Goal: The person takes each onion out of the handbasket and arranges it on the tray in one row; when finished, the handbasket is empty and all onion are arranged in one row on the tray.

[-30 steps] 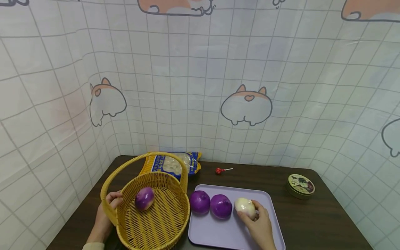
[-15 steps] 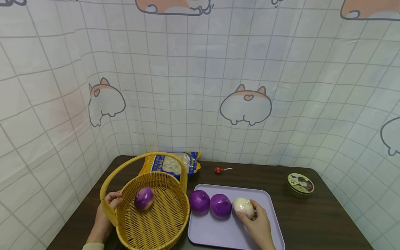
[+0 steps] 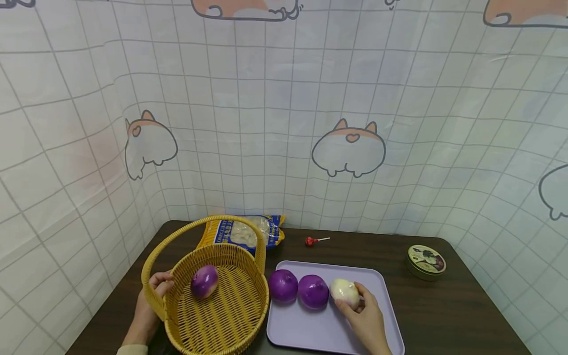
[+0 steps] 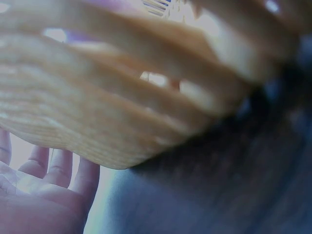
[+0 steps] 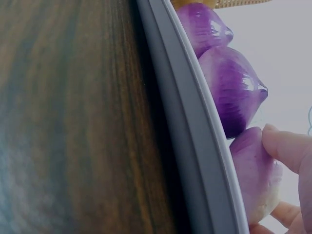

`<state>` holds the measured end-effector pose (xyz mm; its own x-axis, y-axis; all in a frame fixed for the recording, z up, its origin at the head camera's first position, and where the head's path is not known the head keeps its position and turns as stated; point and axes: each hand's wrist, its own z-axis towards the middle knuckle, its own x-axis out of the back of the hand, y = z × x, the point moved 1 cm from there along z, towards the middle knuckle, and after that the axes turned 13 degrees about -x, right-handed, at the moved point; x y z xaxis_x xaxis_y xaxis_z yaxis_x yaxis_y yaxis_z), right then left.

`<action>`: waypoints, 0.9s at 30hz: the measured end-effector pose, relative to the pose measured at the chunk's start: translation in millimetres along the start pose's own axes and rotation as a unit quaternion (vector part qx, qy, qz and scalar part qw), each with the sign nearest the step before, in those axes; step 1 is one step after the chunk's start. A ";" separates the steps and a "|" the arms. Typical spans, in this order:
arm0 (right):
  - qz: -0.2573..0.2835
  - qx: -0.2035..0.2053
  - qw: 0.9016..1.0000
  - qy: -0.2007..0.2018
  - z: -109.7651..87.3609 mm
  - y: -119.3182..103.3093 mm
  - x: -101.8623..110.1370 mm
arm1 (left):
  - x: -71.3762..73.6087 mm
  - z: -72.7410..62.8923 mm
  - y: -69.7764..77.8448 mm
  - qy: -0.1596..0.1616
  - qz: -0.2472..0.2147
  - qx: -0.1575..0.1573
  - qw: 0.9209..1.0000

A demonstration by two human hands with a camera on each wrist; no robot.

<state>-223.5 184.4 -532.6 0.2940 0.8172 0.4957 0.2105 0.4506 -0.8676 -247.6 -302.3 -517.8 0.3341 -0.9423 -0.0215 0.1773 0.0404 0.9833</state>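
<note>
A yellow wicker basket (image 3: 217, 315) with a tall arched handle stands at the left, with one purple-and-white onion (image 3: 205, 282) in it. My left hand (image 3: 148, 303) is at the basket's left rim beside the foot of the handle, fingers bent at the edge. In the left wrist view the palm (image 4: 39, 204) lies under the blurred basket wall (image 4: 97, 107), which partly hides the fingers. On a lilac tray (image 3: 306, 330), my right hand (image 3: 366, 318) holds a pale onion (image 3: 345, 293) between thumb and fingers. Two purple onions (image 3: 283, 286) sit in a row to its left.
Behind the basket lies a blue and yellow pasta bag (image 3: 248, 231). A red lollipop (image 3: 310, 241) lies behind the tray, and a round green tin (image 3: 426, 262) stands at the right on the dark wooden table (image 3: 457, 315). Patterned curtains (image 3: 284, 148) enclose the back and sides.
My right hand has shifted the pale onion slightly left, closer to the purple onion beside it. The left hand and the basket stay where they were.
</note>
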 end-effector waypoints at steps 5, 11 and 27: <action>0.012 -0.001 1.000 -0.003 0.4 0.4 -1.1 | -0.2 -0.8 1.0 -0.003 -0.004 -0.007 1.000; 0.020 0.008 1.000 -0.003 0.4 -0.1 -2.3 | -0.2 -1.1 1.7 -0.004 -0.011 0.005 1.000; 0.028 0.005 1.000 -0.001 -0.2 -1.4 -1.3 | -2.8 -5.8 10.2 -0.008 -0.032 0.001 0.999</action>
<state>-224.0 182.7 -532.0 0.3040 0.8418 0.4460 0.1846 0.4072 -0.8945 -241.3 -297.4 -508.7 0.3063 -0.9484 -0.0820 0.1961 -0.0214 0.9803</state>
